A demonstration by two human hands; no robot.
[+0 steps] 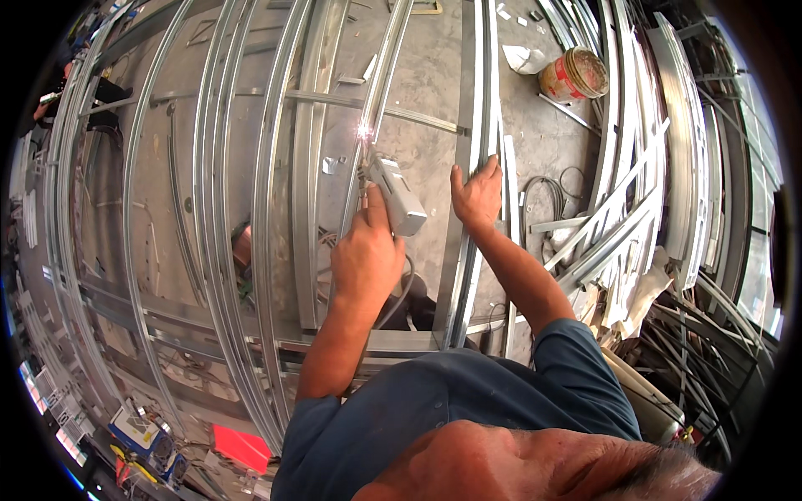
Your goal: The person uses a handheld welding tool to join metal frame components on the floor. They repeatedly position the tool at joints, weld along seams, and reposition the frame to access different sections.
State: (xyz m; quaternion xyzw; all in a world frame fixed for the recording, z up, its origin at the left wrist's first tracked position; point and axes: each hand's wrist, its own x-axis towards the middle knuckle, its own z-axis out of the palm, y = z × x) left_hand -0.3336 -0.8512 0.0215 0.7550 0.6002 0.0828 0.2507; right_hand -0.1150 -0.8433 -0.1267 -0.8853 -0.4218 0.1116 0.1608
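My left hand (368, 259) is closed around a pale grey handheld welding gun (399, 199), its index finger stretched along the gun's side. A bright pinkish-white spark (362, 132) glows at the gun's tip, against a narrow metal rail (388, 63) where a thin crossbar (409, 117) meets it. From under the gun a grey cable (404, 292) curves down toward my body. To the right, my right hand (479, 196) lies on a long, wider metal rail (479, 92), fingers stretched forward and thumb apart.
Several parallel metal rails (271, 159) span the left side above a grey concrete floor. A stained bucket (558, 82), coiled cable (547, 200) and piled metal strips (622, 209) occupy the right. At far left, another person's hand (42, 110) shows; a red sheet (241, 449) lies lower left.
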